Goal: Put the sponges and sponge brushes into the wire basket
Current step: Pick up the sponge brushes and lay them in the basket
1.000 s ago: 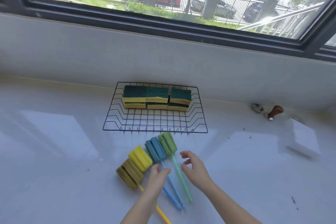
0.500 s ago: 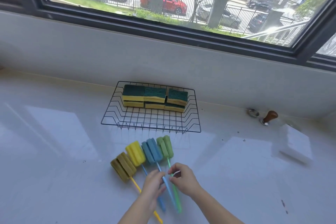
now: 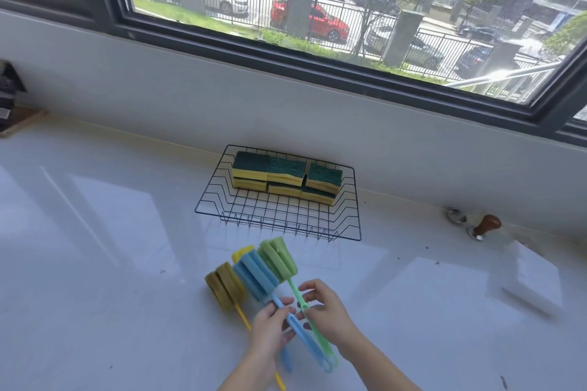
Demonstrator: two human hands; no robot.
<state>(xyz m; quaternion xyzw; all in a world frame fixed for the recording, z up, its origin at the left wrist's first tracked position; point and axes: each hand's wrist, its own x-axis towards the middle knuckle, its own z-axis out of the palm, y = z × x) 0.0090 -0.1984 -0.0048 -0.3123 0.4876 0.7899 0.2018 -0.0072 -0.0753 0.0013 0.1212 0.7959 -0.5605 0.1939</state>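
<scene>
blue sponge brush (image 3: 255, 276) and green sponge brush (image 3: 279, 259) now lifted off the table (image 3: 95, 263), heads raised where half a second ago all four lay flat; left hand (image 3: 270, 332) grip pinching the blue handle, right hand (image 3: 327, 311) grip pinching the green one. olive sponge brush (image 3: 224, 287) and yellow sponge brush (image 3: 243, 253) left lying at 10 o'clock of the hands; wire basket (image 3: 279, 219) at 12 o'clock, sponges (image 3: 286, 176) stacked along its far side; likely next a carry of the pair into the bare near half.
</scene>
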